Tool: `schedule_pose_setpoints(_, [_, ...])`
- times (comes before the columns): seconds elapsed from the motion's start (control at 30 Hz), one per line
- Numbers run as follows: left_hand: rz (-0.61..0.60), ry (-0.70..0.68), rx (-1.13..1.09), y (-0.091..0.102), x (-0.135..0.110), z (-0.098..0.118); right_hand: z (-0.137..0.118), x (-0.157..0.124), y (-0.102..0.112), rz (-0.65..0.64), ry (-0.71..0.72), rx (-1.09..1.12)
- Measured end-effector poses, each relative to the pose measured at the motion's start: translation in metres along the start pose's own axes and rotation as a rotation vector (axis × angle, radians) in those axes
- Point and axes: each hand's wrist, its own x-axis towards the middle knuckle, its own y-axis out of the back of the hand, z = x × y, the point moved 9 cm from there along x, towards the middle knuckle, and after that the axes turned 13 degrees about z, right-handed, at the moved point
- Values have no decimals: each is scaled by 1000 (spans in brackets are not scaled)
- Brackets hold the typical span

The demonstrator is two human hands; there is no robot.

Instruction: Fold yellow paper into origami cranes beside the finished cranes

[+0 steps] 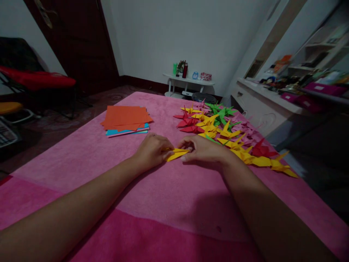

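Observation:
A small piece of yellow folded paper [176,154], long and pointed, lies low over the pink cloth between my hands. My left hand [155,148] is closed on its left end, thumb against the near side. At the pointed right tip, the curled fingers of my right hand [200,148] pinch the paper; part of their grip is hidden. Just beyond my right hand are several folded paper cranes, among them yellow cranes [208,122], red cranes [188,122], green cranes [222,112] and pink cranes [247,133].
A stack of orange paper sheets [125,117] with blue sheets [144,127] beneath lies at the back left of the pink cloth [163,203]. Beyond stand a small white table [191,80], a red chair [40,80] and a cluttered white cabinet [267,109].

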Motion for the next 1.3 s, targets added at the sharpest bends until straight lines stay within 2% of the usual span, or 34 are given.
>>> schedule_pose_setpoints(0.13, [-23,-96,99,-1,4,13,-7,1,7,92,20,-188])
schedule_pose_setpoints(0.23, [-32,-115,117,-3,7,14,-8,3,7,132,10,-229])
schedule_pose_setpoints(0.47, [-45,-45,48,-13,13,0,10,8,3,189,-20,-251])
schedule_pose_setpoints(0.57, [-4,4,-10,-6,10,-6,15,8,3,222,-39,-270])
schedule_pose_setpoints(0.63, [119,24,6,13,9,-10,19,9,4,255,-62,-217])
schedule_pose_setpoints(0.73, [458,141,9,55,7,-26,29,11,7,340,-158,19])
schedule_pose_setpoints(0.8, [656,320,-135,73,1,-44,42,8,13,489,-307,278])
schedule_pose_setpoints(0.87, [746,559,-391,67,-8,-63,42,7,15,585,-325,343])
schedule_pose_setpoints(0.93, [690,794,-663,40,-15,-71,38,6,12,640,-321,372])
schedule_pose_setpoints(0.97, [604,865,-774,24,-16,-68,35,5,9,658,-320,389])
schedule_pose_setpoints(1.03, [417,873,-977,-4,-12,-51,32,3,1,692,-317,470])
schedule_pose_setpoints(1.07, [389,897,-1030,-12,-13,-47,27,4,-4,666,-279,494])
schedule_pose_setpoints(1.17, [446,943,-1051,-17,-18,-50,14,5,-13,617,-156,587])
schedule_pose_setpoints(1.27, [301,901,-1138,-26,-14,-49,14,6,-17,564,-132,717])
schedule_pose_setpoints(1.3, [205,850,-1141,-29,-11,-45,16,7,-17,555,-139,733])
